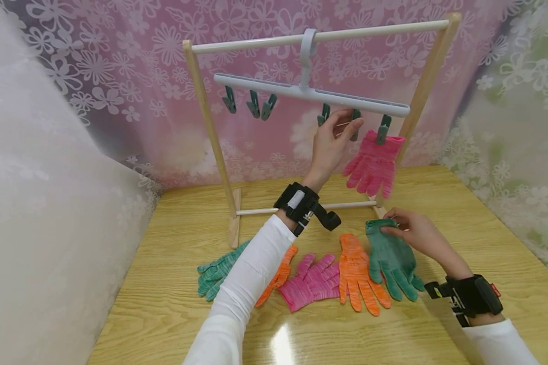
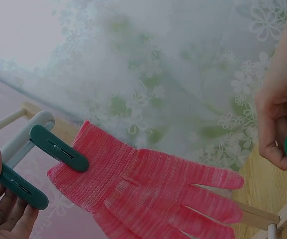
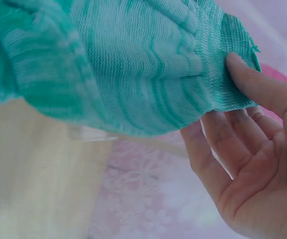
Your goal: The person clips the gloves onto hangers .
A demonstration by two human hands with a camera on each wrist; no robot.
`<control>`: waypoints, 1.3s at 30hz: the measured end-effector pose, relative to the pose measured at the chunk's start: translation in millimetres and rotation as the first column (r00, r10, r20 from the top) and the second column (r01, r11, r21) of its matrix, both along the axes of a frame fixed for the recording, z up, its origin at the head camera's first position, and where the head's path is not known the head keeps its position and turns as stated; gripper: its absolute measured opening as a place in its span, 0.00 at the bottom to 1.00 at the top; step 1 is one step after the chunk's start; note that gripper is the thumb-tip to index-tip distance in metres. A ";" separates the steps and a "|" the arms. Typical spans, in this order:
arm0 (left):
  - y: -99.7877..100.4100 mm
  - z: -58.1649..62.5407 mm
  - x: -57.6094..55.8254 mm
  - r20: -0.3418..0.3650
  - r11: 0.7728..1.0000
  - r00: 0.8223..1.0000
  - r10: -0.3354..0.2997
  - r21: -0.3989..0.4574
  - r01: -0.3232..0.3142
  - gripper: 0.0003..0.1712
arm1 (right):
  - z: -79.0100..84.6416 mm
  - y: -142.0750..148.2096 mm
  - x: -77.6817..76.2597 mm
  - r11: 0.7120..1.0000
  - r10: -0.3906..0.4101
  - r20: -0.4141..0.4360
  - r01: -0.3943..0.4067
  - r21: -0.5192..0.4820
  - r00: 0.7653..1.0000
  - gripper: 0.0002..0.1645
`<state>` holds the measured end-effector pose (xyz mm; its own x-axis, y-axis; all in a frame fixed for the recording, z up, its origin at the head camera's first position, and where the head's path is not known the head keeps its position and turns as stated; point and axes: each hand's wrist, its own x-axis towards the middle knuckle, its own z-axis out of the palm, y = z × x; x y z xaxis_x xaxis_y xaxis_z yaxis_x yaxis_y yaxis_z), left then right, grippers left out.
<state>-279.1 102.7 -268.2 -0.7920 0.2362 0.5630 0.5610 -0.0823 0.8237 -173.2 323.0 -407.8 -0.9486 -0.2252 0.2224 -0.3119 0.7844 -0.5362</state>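
At the rack, my left hand has its thumb and fingers around a dark green clip under the grey-white hanger. Just right of it, another clip holds a pink glove by the cuff, its fingers hanging down. Lower right, my right hand pinches the cuff of a green glove between thumb and fingers. That glove hangs from the hand with its fingers pointing down, over the table's right part.
On the wooden table lie an orange glove, a pink glove, another orange glove partly behind the left sleeve, and a green glove. Several clips hang along the hanger. A wooden rack carries it.
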 end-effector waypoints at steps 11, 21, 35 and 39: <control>-1.8 0.3 -3.2 0.015 1.000 1.000 0.012 -0.015 -0.012 0.24 | 25.2 -21.6 -8.0 0.999 -0.037 -0.167 0.031 -0.036 0.985 0.17; -2.7 3.0 -0.5 0.043 0.998 0.999 0.021 -0.052 -0.019 0.25 | 37.5 -42.3 -12.9 0.986 -0.107 -0.241 0.073 -0.147 0.964 0.15; -3.4 7.4 0.2 0.086 0.996 0.996 0.036 -0.085 -0.029 0.25 | 68.5 -77.0 -33.1 0.975 -0.168 -0.362 0.099 -0.201 0.917 0.18; -7.1 17.5 13.3 0.102 0.994 0.994 0.043 -0.101 -0.033 0.24 | 74.6 -83.8 -38.5 0.972 -0.201 -0.378 0.136 -0.192 0.904 0.19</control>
